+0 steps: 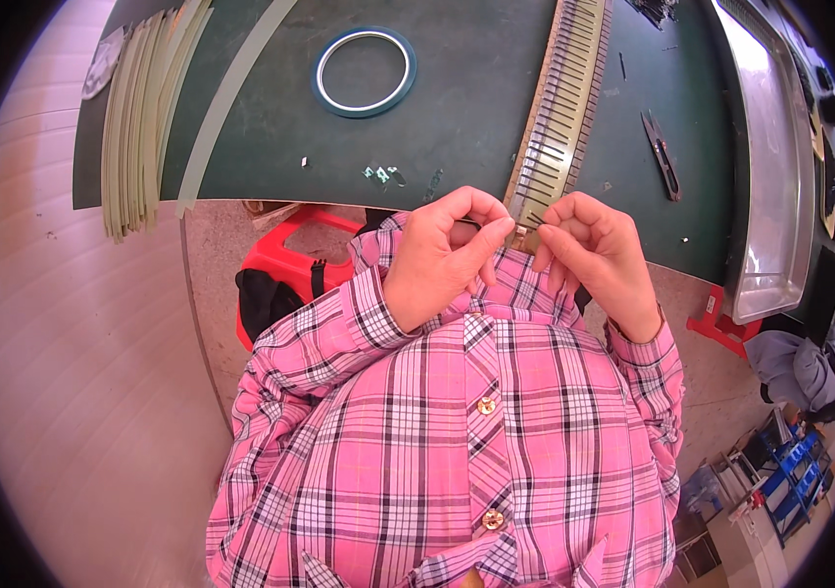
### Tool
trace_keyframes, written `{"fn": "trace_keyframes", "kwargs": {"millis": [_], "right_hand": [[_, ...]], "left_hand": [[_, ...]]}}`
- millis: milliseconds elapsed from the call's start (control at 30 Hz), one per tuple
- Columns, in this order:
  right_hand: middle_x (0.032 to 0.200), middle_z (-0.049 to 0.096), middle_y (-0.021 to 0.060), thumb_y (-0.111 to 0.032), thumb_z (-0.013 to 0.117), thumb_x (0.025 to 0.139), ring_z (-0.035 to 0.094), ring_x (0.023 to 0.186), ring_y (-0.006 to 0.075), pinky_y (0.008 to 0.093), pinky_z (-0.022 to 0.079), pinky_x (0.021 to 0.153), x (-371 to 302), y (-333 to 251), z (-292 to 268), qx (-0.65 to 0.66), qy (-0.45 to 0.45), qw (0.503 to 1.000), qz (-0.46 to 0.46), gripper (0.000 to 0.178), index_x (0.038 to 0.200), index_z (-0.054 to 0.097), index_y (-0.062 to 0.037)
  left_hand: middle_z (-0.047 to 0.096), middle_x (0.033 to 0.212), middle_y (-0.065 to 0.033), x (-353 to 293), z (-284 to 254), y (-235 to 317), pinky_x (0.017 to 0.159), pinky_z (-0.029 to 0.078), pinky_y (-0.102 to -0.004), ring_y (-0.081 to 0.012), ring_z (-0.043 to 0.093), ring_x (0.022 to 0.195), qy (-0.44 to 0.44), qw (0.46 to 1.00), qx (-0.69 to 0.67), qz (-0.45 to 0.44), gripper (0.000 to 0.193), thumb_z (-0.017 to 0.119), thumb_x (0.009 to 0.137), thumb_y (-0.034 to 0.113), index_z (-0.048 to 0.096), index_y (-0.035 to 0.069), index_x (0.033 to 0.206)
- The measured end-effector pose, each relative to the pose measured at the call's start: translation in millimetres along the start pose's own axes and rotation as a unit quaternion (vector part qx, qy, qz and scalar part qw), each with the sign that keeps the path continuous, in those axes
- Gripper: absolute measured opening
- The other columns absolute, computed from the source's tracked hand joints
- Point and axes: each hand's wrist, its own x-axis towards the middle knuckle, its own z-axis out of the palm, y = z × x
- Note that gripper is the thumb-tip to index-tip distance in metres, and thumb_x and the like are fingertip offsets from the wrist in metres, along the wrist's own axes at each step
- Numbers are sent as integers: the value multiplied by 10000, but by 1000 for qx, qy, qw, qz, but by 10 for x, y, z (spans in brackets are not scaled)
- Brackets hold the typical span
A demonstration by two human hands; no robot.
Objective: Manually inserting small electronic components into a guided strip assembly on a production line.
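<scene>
My left hand [445,257] is closed in a pinch at the near end of a long slotted strip [553,127]. A tiny pale thing shows by its thumb and fingertip, too small to name. Just to the right, my right hand [599,253] also pinches, thumb against forefinger, with a small dark bit close to the tips. What it holds, if anything, I cannot make out. The strip carries a row of dark, thin pieces set crosswise along a yellowish band. Its near end lies between and partly behind my fingers, over the table's front edge.
On the dark green table [241,167] lie a roll of blue-green tape [408,90], thread snips [663,157] and small scraps [378,176]. Pale strips [138,118] are stacked at left. A metal tray [775,196] stands at right. Below are red stools [275,253]; a person [800,367] is at far right.
</scene>
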Motion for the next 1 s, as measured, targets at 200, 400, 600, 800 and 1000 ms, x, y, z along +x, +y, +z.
{"fn": "trace_keyframes", "kwargs": {"millis": [200,400,600,800,1000], "right_hand": [[640,616,43,-25,547,890,550,514,52,190,406,441,52,42,-6,-79,51,995,-23,59,870,546,31],[617,608,46,-18,552,879,543,508,52,200,409,442,82,59,28,-112,61,991,-32,59,863,548,39],[613,608,46,-17,557,872,547,501,56,205,411,439,95,69,76,-125,73,989,-35,57,856,550,37],[612,608,46,-21,560,870,549,498,59,207,411,437,106,121,68,-130,77,988,-30,61,850,551,36],[607,606,46,-21,555,872,548,496,59,205,406,432,110,176,45,-135,80,987,-36,63,840,553,33]], "left_hand": [[599,808,-34,62,-59,-85,472,436,-198,-68,579,577,66,931,275,231,122,628,856,18,630,3,977],[596,832,-60,46,-95,-121,491,446,-222,-111,596,595,76,886,345,299,182,649,811,-20,660,16,989],[588,835,-70,23,-122,-132,498,469,-243,-160,603,592,73,850,403,332,251,658,775,-34,663,28,1017],[587,843,-64,45,-115,-197,488,476,-252,-158,608,596,77,831,422,354,283,657,755,-41,661,31,1029],[579,853,-57,61,-96,-251,475,477,-261,-152,610,603,67,817,441,364,291,649,754,-36,654,29,1038]]}}
